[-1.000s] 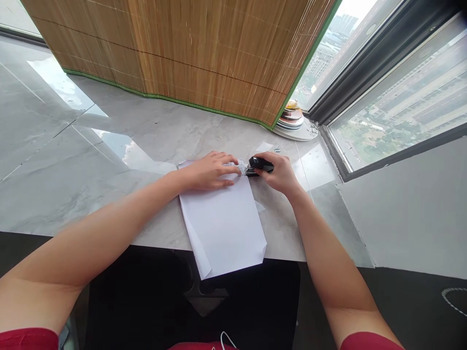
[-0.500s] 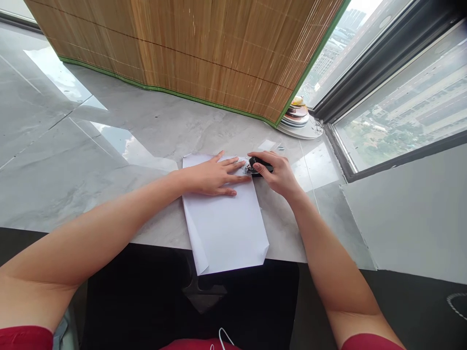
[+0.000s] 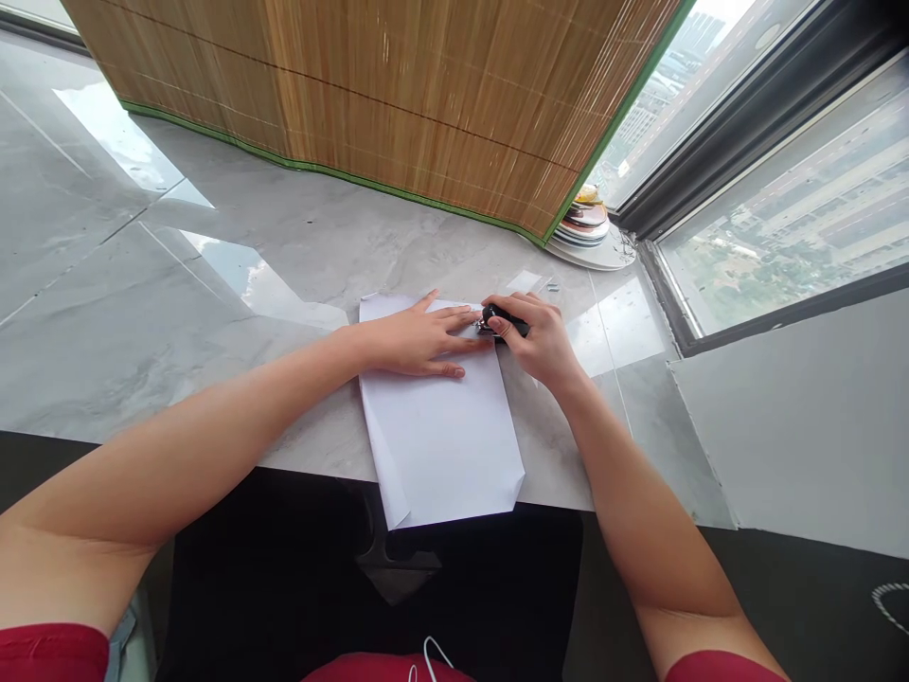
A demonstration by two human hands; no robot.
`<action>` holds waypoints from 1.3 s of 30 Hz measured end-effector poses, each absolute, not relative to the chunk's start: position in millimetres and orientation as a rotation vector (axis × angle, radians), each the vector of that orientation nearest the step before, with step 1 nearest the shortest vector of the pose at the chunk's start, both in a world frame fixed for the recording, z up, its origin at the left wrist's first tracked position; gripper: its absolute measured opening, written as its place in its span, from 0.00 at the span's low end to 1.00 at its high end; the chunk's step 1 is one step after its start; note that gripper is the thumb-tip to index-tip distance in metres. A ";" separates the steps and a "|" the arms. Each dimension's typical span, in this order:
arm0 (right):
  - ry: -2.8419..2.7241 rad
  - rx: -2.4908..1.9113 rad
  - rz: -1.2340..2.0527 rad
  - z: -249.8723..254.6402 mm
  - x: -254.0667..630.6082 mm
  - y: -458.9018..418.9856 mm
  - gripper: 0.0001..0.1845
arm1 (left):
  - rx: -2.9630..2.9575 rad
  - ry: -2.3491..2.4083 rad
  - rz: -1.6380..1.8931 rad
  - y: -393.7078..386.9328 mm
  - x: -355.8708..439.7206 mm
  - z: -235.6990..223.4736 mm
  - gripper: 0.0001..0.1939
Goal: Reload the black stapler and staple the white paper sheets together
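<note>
White paper lies on the grey marbled counter, its left side and bottom right corner folded, its lower end hanging past the front edge. Across its upper part my left hand rests flat with fingers spread, pointing right. My right hand is wrapped around a black stapler, thumb on the near side. The stapler's metal nose reaches over the paper's upper right edge, right beside my left fingertips. Just what lies under the nose is hidden.
A bamboo mat with green edging stands behind. At the back right corner there is a stack of plates by the window. Small staple strips and a clear wrapper lie beyond my right hand. The counter ends in front of me.
The stapler's top looks slightly lower over the paper. The whole view has shifted a little; my left hand stays flat on the paper.
</note>
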State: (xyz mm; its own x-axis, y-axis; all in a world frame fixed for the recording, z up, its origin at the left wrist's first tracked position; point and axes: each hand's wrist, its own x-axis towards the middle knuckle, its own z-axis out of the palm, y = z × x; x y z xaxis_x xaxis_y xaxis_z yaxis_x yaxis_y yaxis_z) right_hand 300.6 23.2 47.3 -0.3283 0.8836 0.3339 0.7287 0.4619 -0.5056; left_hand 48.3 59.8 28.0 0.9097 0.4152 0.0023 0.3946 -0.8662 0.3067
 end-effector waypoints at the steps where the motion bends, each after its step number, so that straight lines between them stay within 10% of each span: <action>1: -2.147 -1.336 0.356 47.6 300.7 23.1 0.17 | 2.770 0.602 0.094 60.0 47.8 27.8 0.33; 39: -2.282 -1.501 0.096 40.0 285.8 18.4 0.10 | 2.667 0.630 0.095 61.9 47.4 27.4 0.32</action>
